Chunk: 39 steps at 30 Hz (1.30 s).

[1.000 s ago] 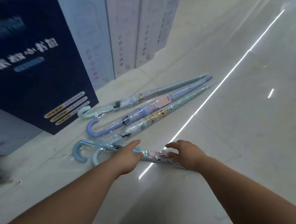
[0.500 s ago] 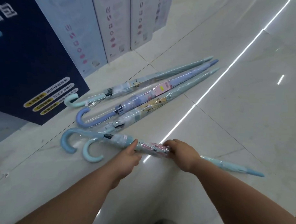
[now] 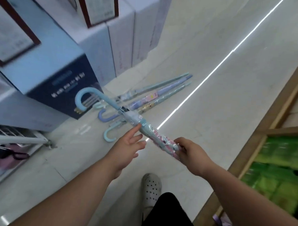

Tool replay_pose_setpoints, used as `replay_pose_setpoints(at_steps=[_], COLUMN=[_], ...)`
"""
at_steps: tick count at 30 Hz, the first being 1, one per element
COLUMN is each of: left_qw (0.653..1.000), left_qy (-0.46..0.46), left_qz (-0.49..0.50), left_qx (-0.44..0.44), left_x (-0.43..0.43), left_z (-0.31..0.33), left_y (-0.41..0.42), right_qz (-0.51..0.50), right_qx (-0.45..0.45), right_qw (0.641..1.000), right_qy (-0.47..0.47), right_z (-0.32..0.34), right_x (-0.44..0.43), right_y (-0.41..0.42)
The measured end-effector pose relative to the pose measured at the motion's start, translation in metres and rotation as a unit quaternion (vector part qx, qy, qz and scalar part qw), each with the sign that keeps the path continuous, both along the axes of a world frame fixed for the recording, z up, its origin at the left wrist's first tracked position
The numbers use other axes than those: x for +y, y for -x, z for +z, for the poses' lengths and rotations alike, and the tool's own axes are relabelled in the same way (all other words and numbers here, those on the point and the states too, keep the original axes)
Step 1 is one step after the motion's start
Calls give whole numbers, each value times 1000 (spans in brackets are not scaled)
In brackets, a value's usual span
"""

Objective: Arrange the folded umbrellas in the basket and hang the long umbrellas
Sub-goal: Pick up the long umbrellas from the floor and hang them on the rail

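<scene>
A long light-blue umbrella (image 3: 128, 115) in clear plastic wrap is lifted off the floor, its curved handle up at the left. My right hand (image 3: 189, 151) is closed around its wrapped canopy near the pink print. My left hand (image 3: 128, 146) is open, fingers spread, just under the canopy and touching it with the fingertips. Several other long umbrellas (image 3: 155, 96) lie side by side on the pale floor beyond, with a blue hook handle (image 3: 108, 134) nearest me.
Stacked cartons, one dark blue (image 3: 64, 86), stand at the left. A white metal rack (image 3: 19, 138) sits at lower left. A wooden shelf unit (image 3: 255, 138) with green packs runs along the right. My white shoe (image 3: 150, 189) is on the floor below.
The umbrella was lying on the floor with both hands on it; now it is raised, handle tilted up. My left hand has let go and opened. The view has risen.
</scene>
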State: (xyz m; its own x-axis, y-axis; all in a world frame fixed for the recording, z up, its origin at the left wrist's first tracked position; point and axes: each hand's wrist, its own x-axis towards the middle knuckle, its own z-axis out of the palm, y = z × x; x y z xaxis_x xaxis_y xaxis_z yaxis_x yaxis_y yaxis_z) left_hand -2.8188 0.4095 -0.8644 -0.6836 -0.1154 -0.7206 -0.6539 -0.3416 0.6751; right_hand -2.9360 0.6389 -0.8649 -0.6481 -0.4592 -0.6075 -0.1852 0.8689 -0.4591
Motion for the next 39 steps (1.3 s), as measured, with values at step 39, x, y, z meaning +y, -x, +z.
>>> replay_pose_setpoints(at_steps=[39], left_qw=[813], left_qy=[420], left_qz=[169], left_qx=[366], left_x=[-200], left_z=[684], left_y=[-245], right_qz=[122], right_qx=[-102], right_qw=[767], right_qy=[622], right_z=[740], right_x=[-356], right_y=[-219])
